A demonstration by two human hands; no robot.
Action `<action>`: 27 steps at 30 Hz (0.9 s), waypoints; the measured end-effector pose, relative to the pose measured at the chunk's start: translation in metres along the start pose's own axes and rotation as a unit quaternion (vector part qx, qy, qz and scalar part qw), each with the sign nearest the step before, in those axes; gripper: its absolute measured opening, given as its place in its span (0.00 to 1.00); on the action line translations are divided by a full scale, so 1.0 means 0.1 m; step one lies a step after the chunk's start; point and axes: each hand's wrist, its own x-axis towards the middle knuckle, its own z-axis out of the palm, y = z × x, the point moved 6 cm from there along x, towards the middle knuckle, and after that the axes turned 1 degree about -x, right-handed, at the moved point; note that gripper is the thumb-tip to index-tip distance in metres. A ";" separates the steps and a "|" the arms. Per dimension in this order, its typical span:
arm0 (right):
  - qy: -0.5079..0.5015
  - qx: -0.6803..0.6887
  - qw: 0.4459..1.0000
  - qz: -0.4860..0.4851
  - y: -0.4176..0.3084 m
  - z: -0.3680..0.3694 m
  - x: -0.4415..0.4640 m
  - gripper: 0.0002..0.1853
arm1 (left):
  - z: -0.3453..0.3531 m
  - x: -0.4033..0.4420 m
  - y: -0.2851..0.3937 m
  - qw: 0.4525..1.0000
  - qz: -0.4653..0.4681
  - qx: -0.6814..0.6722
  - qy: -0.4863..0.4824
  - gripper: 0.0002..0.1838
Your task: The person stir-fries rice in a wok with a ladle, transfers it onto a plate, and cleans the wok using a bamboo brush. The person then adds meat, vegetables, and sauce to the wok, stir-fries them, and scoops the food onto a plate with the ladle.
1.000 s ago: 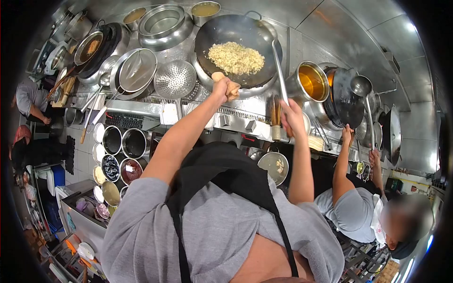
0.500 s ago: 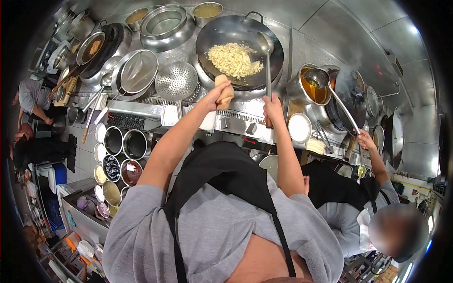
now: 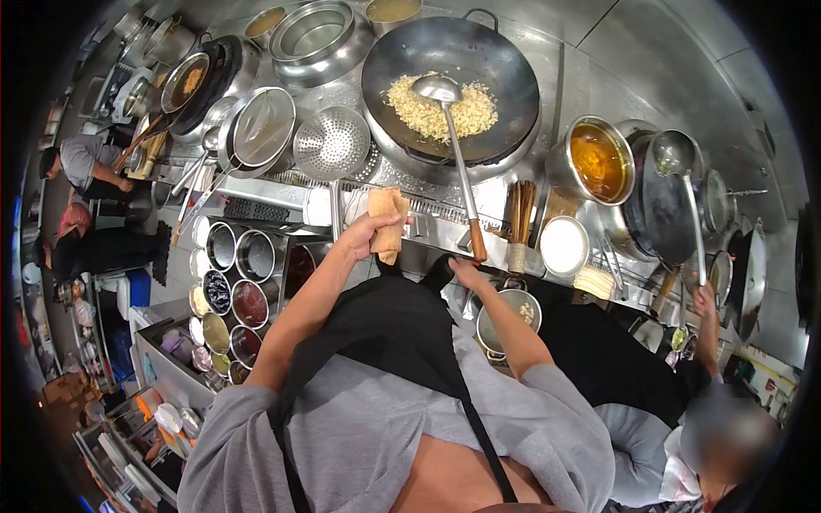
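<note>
My left hand [image 3: 366, 238] is closed around a folded tan cloth [image 3: 389, 218], in front of the stove edge. My right hand [image 3: 466, 272] is low at the front of the stove, just below the wooden handle end of a ladle [image 3: 459, 162]. It is off the ladle, with its fingers partly visible and apart. The ladle lies by itself in a large black wok [image 3: 513, 77], its bowl face down on pale yellow chopped food [image 3: 466, 115] and its handle across the near rim.
A perforated strainer [image 3: 332, 144] and a mesh sieve [image 3: 265, 126] lie left of the wok. A pot of amber oil [image 3: 600, 162], a bamboo brush [image 3: 522, 214] and a white bowl [image 3: 564, 245] stand right. A co-worker's hand [image 3: 704, 299] holds another ladle over a second wok.
My right hand has let go of the ladle and dropped lower. The ladle now lies on the food. My left hand has drawn back with the cloth. The co-worker's ladle has left the oil pot.
</note>
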 end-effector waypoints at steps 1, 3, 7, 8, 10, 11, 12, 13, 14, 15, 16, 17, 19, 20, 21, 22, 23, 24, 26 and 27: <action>0.028 -0.188 0.978 0.084 -0.11 -0.11 -0.23 0.35 | 0.08 -0.05 0.02 1.000 0.008 0.022 0.006 0.27; 0.006 -0.289 0.950 0.120 0.22 0.05 -0.27 0.35 | 0.14 -0.13 0.04 0.997 0.010 0.070 0.030 0.29; 0.007 -0.360 0.922 0.143 0.37 0.15 -0.36 0.42 | 0.13 -0.24 0.12 0.984 0.035 0.160 0.065 0.30; -0.014 -0.330 0.931 0.157 0.35 0.12 -0.38 0.40 | 0.14 -0.27 0.15 0.980 0.043 0.181 0.069 0.29; -0.052 -0.273 0.942 0.187 0.26 0.00 -0.34 0.36 | 0.14 -0.30 0.18 0.985 0.052 0.150 0.068 0.28; -0.108 -0.264 0.947 0.151 0.37 0.13 -0.15 0.28 | 0.13 -0.29 0.22 0.992 0.054 0.100 0.064 0.28; -0.087 -0.200 0.975 0.052 0.09 0.08 -0.09 0.26 | 0.12 -0.27 0.27 0.995 0.058 0.049 0.057 0.28; -0.067 -0.136 0.987 -0.048 -0.32 0.02 -0.10 0.26 | 0.10 -0.22 0.28 0.996 0.069 0.048 0.041 0.29; -0.164 0.076 0.981 -0.073 -0.95 -0.17 -0.23 0.30 | 0.13 -0.21 0.31 0.994 0.079 0.066 0.042 0.31; -0.088 0.300 0.947 -0.075 -1.64 -0.45 -0.51 0.28 | 0.21 -0.21 0.35 0.992 0.087 0.084 0.042 0.32; -0.005 0.507 0.859 -0.075 -2.18 -0.69 -0.75 0.28 | 0.25 -0.19 0.37 0.989 0.096 0.101 0.042 0.34; 0.046 0.439 0.887 -0.133 -2.54 -0.85 -0.81 0.26 | 0.20 -0.11 0.32 0.987 0.110 0.109 0.039 0.38; 0.145 0.271 0.928 -0.212 -2.95 -1.24 -0.89 0.24 | 0.49 -0.19 0.46 0.992 0.109 0.056 0.012 0.40; 0.192 0.176 0.937 -0.232 -3.10 -1.38 -0.94 0.23 | 0.58 -0.23 0.52 0.994 0.107 0.031 -0.001 0.41; 0.236 0.082 0.935 -0.251 -3.28 -1.50 -1.03 0.22 | 0.50 -0.14 0.51 0.990 0.125 -0.049 -0.030 0.35; 0.226 0.184 0.926 -0.241 -3.42 -1.66 -1.17 0.21 | 0.49 -0.10 0.58 0.988 0.111 -0.090 -0.062 0.33; 0.213 0.286 0.906 -0.228 -3.55 -1.83 -1.35 0.20 | 0.49 -0.07 0.66 0.982 0.097 -0.130 -0.093 0.30; 0.197 0.385 0.876 -0.211 -3.58 -1.93 -1.44 0.18 | 0.48 -0.07 0.71 0.974 0.081 -0.169 -0.124 0.28; 0.204 0.487 0.808 -0.262 -3.52 -2.08 -1.48 0.19 | 0.58 -0.14 0.87 0.979 0.124 -0.095 -0.134 0.25; 0.194 0.502 0.798 -0.270 -3.57 -2.11 -1.50 0.19 | 0.68 -0.19 0.91 0.980 0.134 -0.088 -0.118 0.25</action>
